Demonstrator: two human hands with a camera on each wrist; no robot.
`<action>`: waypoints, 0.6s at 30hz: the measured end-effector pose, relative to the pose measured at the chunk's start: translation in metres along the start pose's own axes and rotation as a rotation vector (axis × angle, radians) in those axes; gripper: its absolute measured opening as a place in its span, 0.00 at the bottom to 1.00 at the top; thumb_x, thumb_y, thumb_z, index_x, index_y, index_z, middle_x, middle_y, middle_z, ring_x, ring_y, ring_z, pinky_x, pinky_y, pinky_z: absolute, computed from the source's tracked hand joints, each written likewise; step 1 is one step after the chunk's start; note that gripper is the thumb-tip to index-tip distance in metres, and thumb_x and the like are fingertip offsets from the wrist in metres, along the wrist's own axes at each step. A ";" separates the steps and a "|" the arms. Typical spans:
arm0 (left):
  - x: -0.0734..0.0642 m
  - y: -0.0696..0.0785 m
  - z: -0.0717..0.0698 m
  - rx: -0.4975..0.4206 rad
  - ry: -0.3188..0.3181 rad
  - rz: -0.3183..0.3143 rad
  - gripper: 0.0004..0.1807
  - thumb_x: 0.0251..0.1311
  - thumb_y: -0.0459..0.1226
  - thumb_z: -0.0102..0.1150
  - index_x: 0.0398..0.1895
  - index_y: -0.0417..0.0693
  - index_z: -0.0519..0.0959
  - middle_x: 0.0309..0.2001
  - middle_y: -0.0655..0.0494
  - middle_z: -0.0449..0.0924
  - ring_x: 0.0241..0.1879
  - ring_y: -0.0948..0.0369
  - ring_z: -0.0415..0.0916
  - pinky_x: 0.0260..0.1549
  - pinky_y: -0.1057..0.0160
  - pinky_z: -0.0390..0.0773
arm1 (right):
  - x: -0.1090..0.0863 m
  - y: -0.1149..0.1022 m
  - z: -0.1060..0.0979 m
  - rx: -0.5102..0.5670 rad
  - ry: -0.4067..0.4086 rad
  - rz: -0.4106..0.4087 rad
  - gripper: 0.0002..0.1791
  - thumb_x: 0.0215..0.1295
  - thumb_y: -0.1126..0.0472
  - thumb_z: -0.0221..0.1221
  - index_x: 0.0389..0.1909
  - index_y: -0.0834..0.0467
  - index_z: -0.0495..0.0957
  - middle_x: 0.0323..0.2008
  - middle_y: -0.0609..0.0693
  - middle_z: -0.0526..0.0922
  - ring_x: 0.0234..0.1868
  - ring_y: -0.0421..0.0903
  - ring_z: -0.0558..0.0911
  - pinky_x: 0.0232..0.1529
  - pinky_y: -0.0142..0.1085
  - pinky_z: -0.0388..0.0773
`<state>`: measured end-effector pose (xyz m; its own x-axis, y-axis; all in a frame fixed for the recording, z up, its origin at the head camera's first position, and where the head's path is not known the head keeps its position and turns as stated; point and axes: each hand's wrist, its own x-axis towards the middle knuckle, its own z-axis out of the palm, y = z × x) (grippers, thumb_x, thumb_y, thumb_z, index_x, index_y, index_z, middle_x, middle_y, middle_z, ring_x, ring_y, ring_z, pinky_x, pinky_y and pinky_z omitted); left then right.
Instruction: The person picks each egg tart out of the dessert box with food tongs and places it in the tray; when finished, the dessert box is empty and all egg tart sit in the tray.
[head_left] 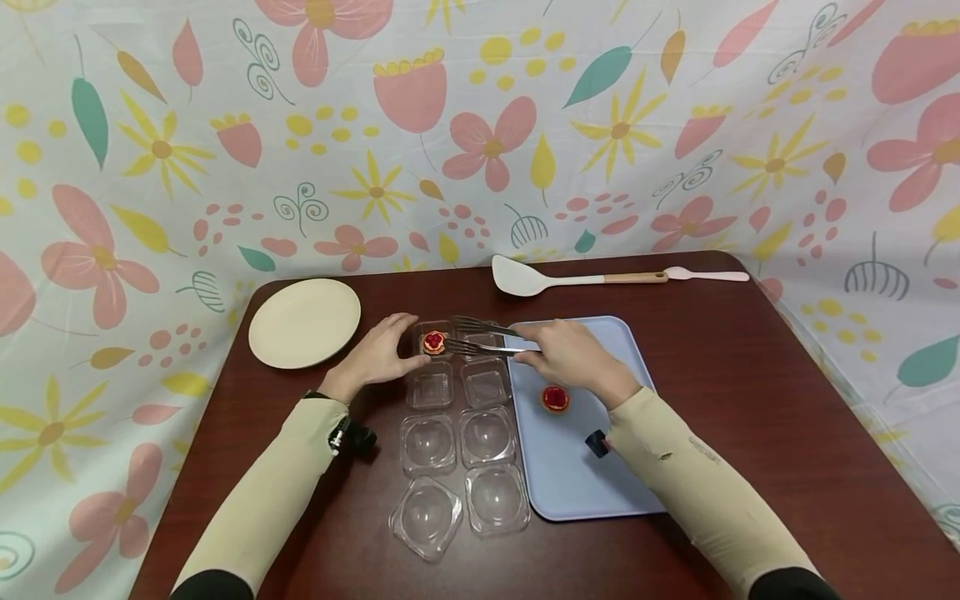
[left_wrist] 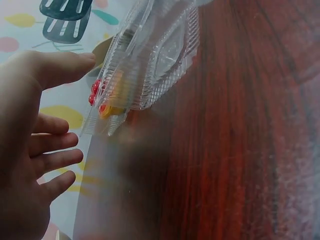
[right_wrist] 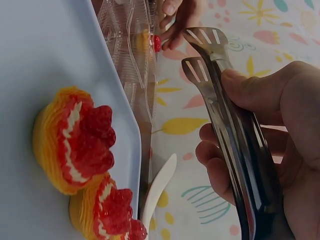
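Note:
My right hand [head_left: 573, 354] grips a pair of metal tongs [right_wrist: 240, 150] with slotted tips. The tips stand a little apart with nothing between them, above the clear plastic boxes. One red-topped fruit tart [head_left: 434, 342] sits in the far left box [head_left: 422, 357]. My left hand [head_left: 378, 354] is beside that box, fingers loosely extended and thumb toward its near side; whether it touches the plastic I cannot tell. On the blue tray [head_left: 555, 492] lies another fruit tart [head_left: 555, 399]. The right wrist view shows two tarts on the tray, a nearer tart [right_wrist: 75, 142] and a farther tart [right_wrist: 107, 207].
Several clear plastic compartments and domed lids [head_left: 427, 444] run toward me between the hands. A cream plate [head_left: 304, 323] lies at the back left. Along the back edge are a white spatula [head_left: 521, 277] with a wooden handle and a pink utensil [head_left: 708, 275]. A patterned cloth hangs behind.

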<state>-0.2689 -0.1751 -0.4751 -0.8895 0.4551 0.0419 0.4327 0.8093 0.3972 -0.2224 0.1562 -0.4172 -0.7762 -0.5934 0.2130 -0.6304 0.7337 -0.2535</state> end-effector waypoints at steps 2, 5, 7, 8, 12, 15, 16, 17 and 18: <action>0.002 0.000 0.000 0.001 -0.012 -0.012 0.47 0.55 0.59 0.62 0.71 0.40 0.63 0.69 0.42 0.63 0.70 0.46 0.59 0.65 0.44 0.63 | 0.003 -0.001 0.001 -0.007 -0.007 0.003 0.26 0.64 0.51 0.63 0.60 0.59 0.77 0.53 0.53 0.84 0.40 0.49 0.86 0.35 0.45 0.80; 0.005 -0.001 0.001 -0.003 -0.027 -0.020 0.47 0.55 0.59 0.62 0.71 0.40 0.62 0.69 0.42 0.63 0.69 0.46 0.60 0.65 0.45 0.64 | 0.008 -0.004 0.001 -0.003 -0.036 0.020 0.27 0.65 0.50 0.63 0.61 0.58 0.76 0.55 0.53 0.82 0.38 0.49 0.86 0.34 0.44 0.79; 0.007 -0.002 0.001 -0.009 -0.032 -0.018 0.47 0.55 0.59 0.62 0.71 0.40 0.62 0.69 0.43 0.63 0.69 0.46 0.61 0.65 0.46 0.65 | 0.011 -0.005 0.002 -0.008 -0.051 0.028 0.27 0.65 0.49 0.62 0.62 0.58 0.76 0.56 0.53 0.82 0.40 0.50 0.86 0.35 0.44 0.79; 0.008 -0.002 0.001 -0.011 -0.033 -0.016 0.47 0.55 0.59 0.62 0.71 0.40 0.62 0.69 0.43 0.64 0.69 0.47 0.61 0.65 0.46 0.65 | 0.012 -0.005 0.002 -0.012 -0.055 0.029 0.28 0.65 0.49 0.62 0.62 0.58 0.76 0.56 0.53 0.82 0.41 0.51 0.86 0.36 0.45 0.80; 0.011 -0.003 0.001 -0.014 -0.029 0.002 0.46 0.55 0.58 0.63 0.70 0.39 0.63 0.68 0.42 0.65 0.68 0.47 0.63 0.65 0.47 0.66 | 0.018 -0.006 0.005 -0.048 -0.068 0.040 0.29 0.65 0.47 0.62 0.63 0.57 0.75 0.54 0.52 0.83 0.46 0.55 0.85 0.38 0.49 0.81; 0.012 -0.003 0.001 -0.013 -0.026 0.014 0.46 0.54 0.57 0.63 0.70 0.39 0.64 0.68 0.42 0.66 0.67 0.46 0.64 0.64 0.47 0.66 | 0.023 -0.006 0.008 -0.078 -0.082 0.056 0.29 0.65 0.46 0.61 0.64 0.54 0.75 0.53 0.51 0.84 0.43 0.56 0.85 0.34 0.49 0.80; 0.013 -0.003 0.001 -0.009 -0.028 0.016 0.46 0.55 0.57 0.63 0.70 0.39 0.64 0.67 0.42 0.66 0.67 0.46 0.64 0.64 0.47 0.66 | 0.024 -0.006 0.009 -0.084 -0.087 0.058 0.29 0.65 0.46 0.61 0.64 0.54 0.75 0.53 0.51 0.84 0.42 0.56 0.85 0.32 0.49 0.80; 0.013 -0.003 0.001 -0.007 -0.031 0.018 0.45 0.55 0.57 0.63 0.69 0.39 0.64 0.67 0.42 0.67 0.67 0.46 0.64 0.64 0.47 0.66 | 0.026 -0.006 0.009 -0.089 -0.091 0.062 0.29 0.65 0.46 0.61 0.64 0.54 0.75 0.53 0.51 0.84 0.41 0.56 0.85 0.31 0.49 0.80; 0.013 -0.003 0.001 -0.009 -0.034 0.019 0.45 0.55 0.57 0.63 0.69 0.39 0.65 0.67 0.41 0.67 0.67 0.46 0.64 0.64 0.47 0.66 | 0.027 -0.006 0.010 -0.090 -0.095 0.064 0.29 0.65 0.46 0.61 0.64 0.54 0.75 0.53 0.51 0.84 0.40 0.56 0.86 0.29 0.48 0.79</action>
<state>-0.2819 -0.1708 -0.4762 -0.8758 0.4823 0.0185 0.4477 0.7974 0.4046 -0.2399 0.1323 -0.4194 -0.8146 -0.5699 0.1080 -0.5799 0.7952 -0.1773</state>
